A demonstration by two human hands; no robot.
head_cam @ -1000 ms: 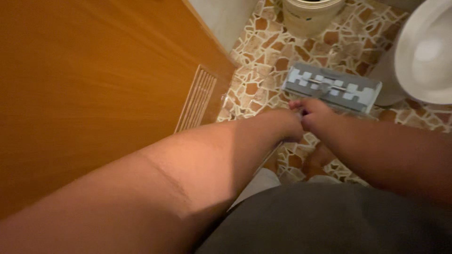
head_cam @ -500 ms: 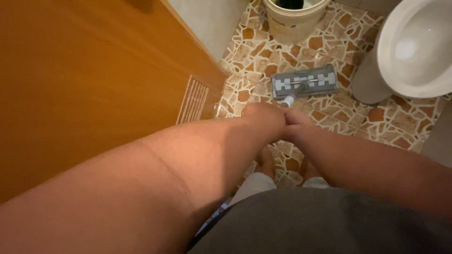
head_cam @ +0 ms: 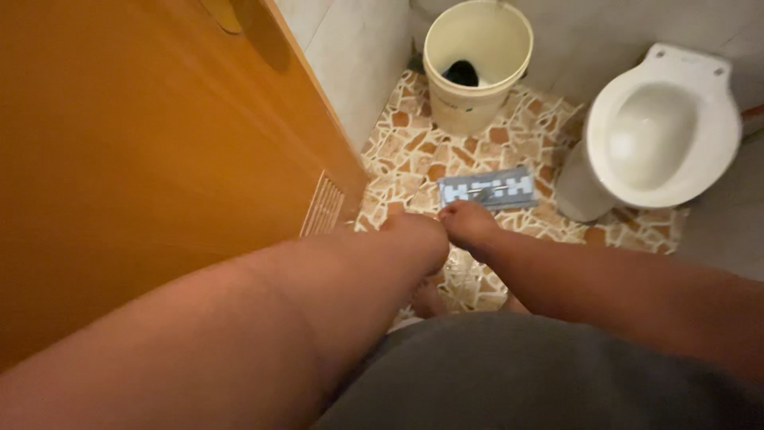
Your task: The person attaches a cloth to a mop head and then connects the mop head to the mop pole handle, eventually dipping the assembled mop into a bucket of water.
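I see both hands close together just on my side of the flat mop head [head_cam: 487, 189], which lies on the patterned stone floor [head_cam: 414, 151]. The left hand [head_cam: 418, 235] and the right hand [head_cam: 469, 223] are curled side by side, almost touching, and they seem to be wrapped round the mop's handle, though the handle itself is hidden behind the knuckles, so I cannot tell how tight the grip is. I judge that holding one fist next to the other lets the arms steer the mop head flat across the floor. Beyond the mop head, near the wall, a pale bucket [head_cam: 477, 68] stands upright; it holds something dark at the bottom, too dim for me to name. To the right of the mop head stands a white toilet [head_cam: 664, 135], its bowl open with no seat showing and nothing visible inside it. To the left of the mop head, an orange wooden door [head_cam: 159, 159] with a slatted vent [head_cam: 322, 209] low down stands open against the wall.
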